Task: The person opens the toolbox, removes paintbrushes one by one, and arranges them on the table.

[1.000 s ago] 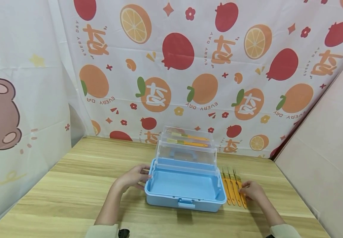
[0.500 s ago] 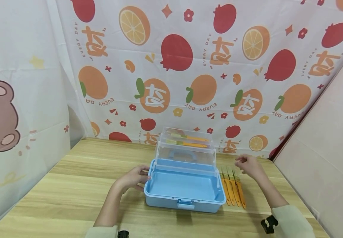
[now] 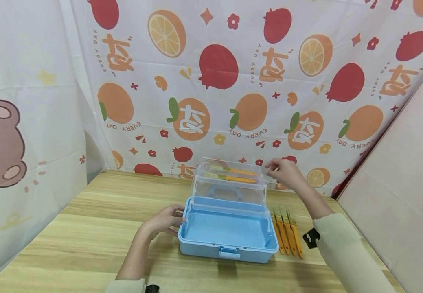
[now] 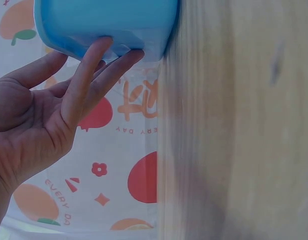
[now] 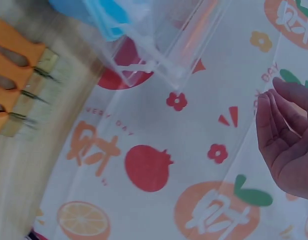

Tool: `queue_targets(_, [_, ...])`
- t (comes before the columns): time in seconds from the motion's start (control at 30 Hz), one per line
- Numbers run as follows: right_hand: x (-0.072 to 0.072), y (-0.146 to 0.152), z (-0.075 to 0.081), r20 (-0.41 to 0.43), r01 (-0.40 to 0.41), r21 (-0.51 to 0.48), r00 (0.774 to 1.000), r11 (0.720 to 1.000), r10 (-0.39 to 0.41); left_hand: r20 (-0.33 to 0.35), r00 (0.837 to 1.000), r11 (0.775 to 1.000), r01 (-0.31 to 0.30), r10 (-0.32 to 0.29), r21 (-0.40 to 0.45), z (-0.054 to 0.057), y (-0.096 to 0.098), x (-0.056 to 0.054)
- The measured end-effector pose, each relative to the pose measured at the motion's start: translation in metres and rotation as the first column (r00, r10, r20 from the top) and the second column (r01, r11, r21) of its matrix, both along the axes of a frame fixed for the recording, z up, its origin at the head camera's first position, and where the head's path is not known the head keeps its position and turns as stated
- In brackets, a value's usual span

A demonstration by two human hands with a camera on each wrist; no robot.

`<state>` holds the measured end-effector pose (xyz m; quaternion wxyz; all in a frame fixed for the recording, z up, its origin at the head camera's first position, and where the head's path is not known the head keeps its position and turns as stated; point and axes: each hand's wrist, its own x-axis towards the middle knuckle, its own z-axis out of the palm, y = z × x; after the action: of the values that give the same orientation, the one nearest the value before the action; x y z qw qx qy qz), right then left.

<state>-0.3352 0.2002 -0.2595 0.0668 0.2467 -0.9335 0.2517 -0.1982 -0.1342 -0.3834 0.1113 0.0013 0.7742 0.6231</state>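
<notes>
Fabric backdrop (image 3: 233,81) printed with oranges, pomegranates and the words "EVERY DAY" fills the upper frame; it seems hung as a screen behind the wooden table (image 3: 86,228). At lower centre sits the blue storage box (image 3: 227,234), its clear tiers (image 3: 229,183) folded up and back so the bottom tray lies exposed; two orange-handled tools rest in the upper tiers. The left hand (image 3: 163,219) lies against the box's left wall, fingers straight and pressing, probably to steady it. The right hand (image 3: 282,171), fingers loosely curled and holding nothing, hovers at the clear tiers' right end. Three orange brushes (image 3: 287,232) lie side by side just right of the box.
</notes>
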Motion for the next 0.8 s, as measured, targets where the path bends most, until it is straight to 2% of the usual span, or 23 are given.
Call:
queue_targets(0.2, [-0.013,-0.027,0.003,0.018,-0.103,0.109,0.995,0.989,0.102,0.011,0.999,0.999,-0.032,0.032,0.001,-0.002,0.002,-0.002])
queue_targets(0.37, [-0.020,-0.046,-0.004,0.041,-0.154,0.168,0.988,0.974,0.149,0.011,0.999,0.999,-0.043,0.043,-0.001,-0.002,0.002,-0.003])
queue_targets(0.57, [-0.025,-0.065,-0.016,0.074,-0.179,0.195,0.983,0.964,0.168,0.016,0.999,0.999,-0.042,0.042,0.005,-0.003,0.002,-0.003])
queue_targets(0.8, [-0.034,-0.077,-0.030,0.085,-0.159,0.233,0.986,0.959,0.143,0.013,0.999,0.999,-0.041,0.041,0.004,-0.003,0.000,-0.004])
